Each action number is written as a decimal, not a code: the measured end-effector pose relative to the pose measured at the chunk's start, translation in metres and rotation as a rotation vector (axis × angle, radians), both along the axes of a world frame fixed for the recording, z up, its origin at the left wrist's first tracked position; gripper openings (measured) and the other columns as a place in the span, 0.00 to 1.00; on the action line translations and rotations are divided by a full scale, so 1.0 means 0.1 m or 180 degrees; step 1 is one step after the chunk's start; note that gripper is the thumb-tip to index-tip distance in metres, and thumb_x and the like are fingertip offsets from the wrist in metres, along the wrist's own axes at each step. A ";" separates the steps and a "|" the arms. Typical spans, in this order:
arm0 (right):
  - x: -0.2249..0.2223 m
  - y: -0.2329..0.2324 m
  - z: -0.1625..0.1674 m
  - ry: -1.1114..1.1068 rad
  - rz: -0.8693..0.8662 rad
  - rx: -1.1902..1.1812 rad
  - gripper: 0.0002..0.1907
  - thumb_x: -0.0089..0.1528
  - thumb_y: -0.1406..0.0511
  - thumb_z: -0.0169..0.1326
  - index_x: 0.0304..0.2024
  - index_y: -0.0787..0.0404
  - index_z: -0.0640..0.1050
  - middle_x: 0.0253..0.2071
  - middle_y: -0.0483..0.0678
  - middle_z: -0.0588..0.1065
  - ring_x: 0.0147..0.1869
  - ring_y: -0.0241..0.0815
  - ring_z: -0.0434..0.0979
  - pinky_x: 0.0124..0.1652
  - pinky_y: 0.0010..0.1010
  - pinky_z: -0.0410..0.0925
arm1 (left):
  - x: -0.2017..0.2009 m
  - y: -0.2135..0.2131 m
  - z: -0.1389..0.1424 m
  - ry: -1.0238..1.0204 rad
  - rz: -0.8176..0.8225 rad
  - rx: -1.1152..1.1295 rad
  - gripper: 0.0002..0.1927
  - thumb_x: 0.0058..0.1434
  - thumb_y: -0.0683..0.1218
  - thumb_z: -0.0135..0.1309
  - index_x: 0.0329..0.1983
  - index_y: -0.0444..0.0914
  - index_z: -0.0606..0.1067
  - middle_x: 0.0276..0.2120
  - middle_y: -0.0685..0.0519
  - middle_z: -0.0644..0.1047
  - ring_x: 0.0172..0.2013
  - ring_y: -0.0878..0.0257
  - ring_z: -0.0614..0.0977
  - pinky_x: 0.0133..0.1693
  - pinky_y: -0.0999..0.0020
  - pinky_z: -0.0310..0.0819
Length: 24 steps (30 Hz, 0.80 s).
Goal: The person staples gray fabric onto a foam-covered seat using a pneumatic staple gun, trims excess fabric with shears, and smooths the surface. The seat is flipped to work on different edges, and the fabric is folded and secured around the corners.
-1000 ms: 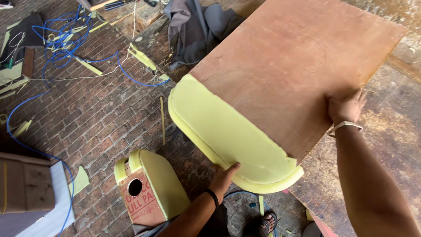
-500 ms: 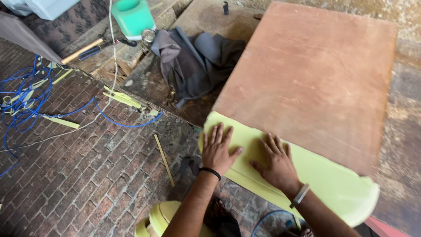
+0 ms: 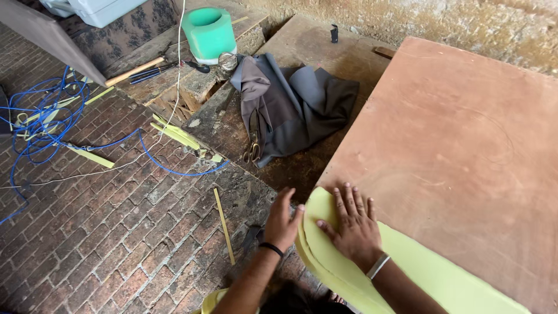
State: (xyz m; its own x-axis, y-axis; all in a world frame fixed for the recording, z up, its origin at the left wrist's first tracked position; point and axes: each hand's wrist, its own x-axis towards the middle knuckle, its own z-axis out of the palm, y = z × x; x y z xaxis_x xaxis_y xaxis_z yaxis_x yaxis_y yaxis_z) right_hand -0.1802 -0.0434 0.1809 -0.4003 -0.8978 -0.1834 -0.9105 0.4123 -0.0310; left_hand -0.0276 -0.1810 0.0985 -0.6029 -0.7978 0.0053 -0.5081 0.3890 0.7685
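Observation:
A yellow-green foam sheet [image 3: 424, 273] lies along the near edge of a large brown board [image 3: 453, 151]. My right hand [image 3: 350, 224] rests flat on the foam's rounded left corner, fingers spread. My left hand [image 3: 283, 220] is pressed against the outer edge of that same corner, fingers apart, with a black band at the wrist. A pale band sits on my right wrist.
Grey cloth [image 3: 290, 107] with scissors [image 3: 253, 145] on it lies on the stone step. A green foam cylinder [image 3: 208, 32] stands further back. Blue cable [image 3: 52, 125] and yellow foam strips [image 3: 174, 134] are scattered over the brick floor [image 3: 104, 232].
Both hands have shifted to the foam's left corner; the left hand came off the top surface onto the corner's edge. The camera has tilted up and toward the step.

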 end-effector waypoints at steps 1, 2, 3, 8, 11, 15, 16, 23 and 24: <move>0.02 -0.10 0.01 -0.0028 0.0028 -0.0035 0.50 0.62 0.32 0.20 0.75 0.54 0.36 0.80 0.53 0.30 0.82 0.49 0.23 0.70 0.47 0.25 | 0.06 -0.17 -0.05 -0.0375 0.0186 0.0159 0.31 0.69 0.60 0.48 0.70 0.43 0.63 0.71 0.46 0.64 0.71 0.48 0.64 0.69 0.48 0.57; 0.04 -0.20 0.03 -0.0059 0.0046 -0.0066 0.50 0.62 0.32 0.19 0.76 0.54 0.35 0.79 0.53 0.31 0.81 0.49 0.23 0.71 0.47 0.25 | 0.14 -0.34 -0.11 -0.0620 0.0278 0.0220 0.33 0.65 0.59 0.53 0.69 0.43 0.64 0.71 0.44 0.63 0.70 0.47 0.64 0.67 0.48 0.57; 0.06 -0.29 0.05 -0.0065 0.0047 -0.0097 0.50 0.62 0.32 0.18 0.76 0.53 0.35 0.78 0.54 0.31 0.81 0.49 0.23 0.71 0.47 0.25 | 0.19 -0.52 -0.17 -0.0841 0.0354 0.0276 0.35 0.61 0.57 0.58 0.68 0.42 0.64 0.70 0.42 0.62 0.69 0.45 0.63 0.66 0.48 0.57; 0.04 -0.95 0.13 -0.0521 0.0281 -0.0790 0.53 0.64 0.36 0.38 0.75 0.65 0.41 0.78 0.59 0.38 0.83 0.53 0.29 0.71 0.47 0.31 | 0.10 -1.65 -0.45 -0.0642 0.0474 -0.0058 0.32 0.61 0.56 0.59 0.65 0.40 0.67 0.63 0.41 0.72 0.63 0.45 0.72 0.62 0.53 0.68; 0.02 -1.65 0.07 -0.0890 0.0331 -0.1081 0.46 0.60 0.46 0.54 0.71 0.62 0.55 0.77 0.57 0.48 0.82 0.53 0.39 0.73 0.46 0.39 | -0.21 -2.42 -0.56 -0.0931 0.0379 0.0174 0.35 0.63 0.57 0.57 0.69 0.40 0.63 0.63 0.41 0.72 0.61 0.43 0.74 0.59 0.50 0.71; 0.09 -2.81 -0.10 -0.1293 -0.0222 -0.1238 0.34 0.56 0.55 0.62 0.63 0.58 0.71 0.74 0.54 0.58 0.80 0.52 0.51 0.74 0.44 0.49 | -0.48 -3.06 -0.67 -0.1551 0.0255 -0.0056 0.41 0.59 0.55 0.60 0.71 0.41 0.56 0.62 0.39 0.69 0.59 0.43 0.74 0.54 0.48 0.72; 0.11 -3.05 -0.14 -0.1403 -0.0387 -0.1135 0.34 0.57 0.54 0.62 0.63 0.58 0.71 0.74 0.55 0.57 0.80 0.53 0.51 0.73 0.43 0.50 | -0.49 -3.14 -0.69 -0.1389 0.0191 0.0200 0.45 0.56 0.53 0.63 0.71 0.40 0.54 0.61 0.37 0.69 0.57 0.42 0.74 0.54 0.49 0.72; -0.08 -4.75 -0.56 -0.2048 -0.1150 -0.0306 0.33 0.58 0.50 0.59 0.64 0.48 0.71 0.79 0.53 0.48 0.77 0.55 0.56 0.70 0.42 0.56 | -0.02 -3.89 -0.57 -0.0472 0.0772 0.1027 0.32 0.55 0.43 0.60 0.63 0.39 0.65 0.47 0.42 0.81 0.48 0.47 0.84 0.53 0.54 0.77; -0.16 -4.94 -0.62 -0.2178 -0.1292 -0.0214 0.33 0.58 0.49 0.59 0.64 0.46 0.72 0.81 0.53 0.46 0.76 0.56 0.60 0.69 0.40 0.60 | 0.06 -4.01 -0.52 -0.0604 0.0793 0.0924 0.32 0.55 0.43 0.61 0.63 0.39 0.64 0.49 0.43 0.80 0.48 0.49 0.84 0.52 0.54 0.77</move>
State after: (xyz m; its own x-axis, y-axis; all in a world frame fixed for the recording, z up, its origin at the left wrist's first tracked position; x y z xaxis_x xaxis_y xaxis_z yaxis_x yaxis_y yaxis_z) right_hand -0.1958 -0.5370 0.1188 -0.5166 -0.7239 -0.4572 -0.4596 0.6850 -0.5653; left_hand -0.0220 -0.5818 0.0462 -0.3601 -0.8713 -0.3333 -0.7020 0.0178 0.7119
